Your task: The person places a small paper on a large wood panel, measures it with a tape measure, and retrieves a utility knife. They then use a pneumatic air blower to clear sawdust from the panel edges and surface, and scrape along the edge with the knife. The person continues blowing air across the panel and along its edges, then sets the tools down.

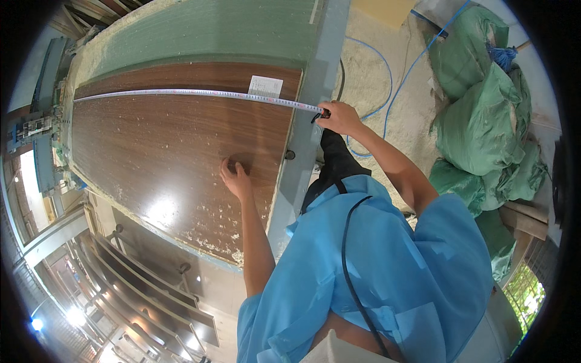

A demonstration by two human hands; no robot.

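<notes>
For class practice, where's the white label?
Head view, upper middle: the white label lies on the brown board, beside the measuring tape, left of the right hand.

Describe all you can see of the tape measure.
The tape has a long, narrow whitish blade with black and red markings, probably thin coated metal. It is drawn out across the brown board, its far end near the board's left edge, passing the white label and crossing the grey rail. It looks curved in this fisheye view. The right hand grips its dark case, mostly hiding it. The end hook is too small to make out.
</notes>
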